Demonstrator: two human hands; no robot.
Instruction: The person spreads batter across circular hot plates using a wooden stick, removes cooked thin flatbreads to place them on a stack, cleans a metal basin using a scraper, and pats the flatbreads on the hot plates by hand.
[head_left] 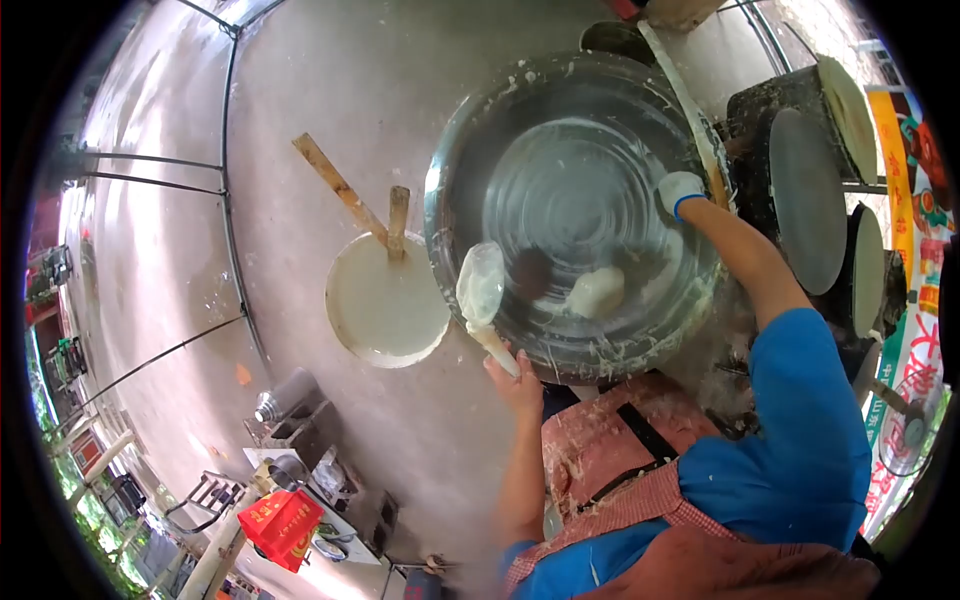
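Note:
My left hand (517, 384) is closed around the handle of a scoop (481, 283). The scoop's pale, cloudy bowl hangs over the near left rim of a large metal basin (455, 130). My right hand (682, 190), in a white glove with a blue cuff, is at the basin's right inner wall; its fingers cannot be made out. A whitish lump like dough (597, 292) lies low in the basin, with pale smears around it. Left of the basin stands a round tub of white batter (385, 310), with two wooden sticks (340, 188) rising from it.
A long batter-streaked pole (690, 105) leans along the basin's right rim. Dark drums with round pale tops (808, 200) stand at the right. Lower left are a metal flask (287, 394), a red bag (281, 527) and a small table. A metal frame (228, 190) crosses the left side.

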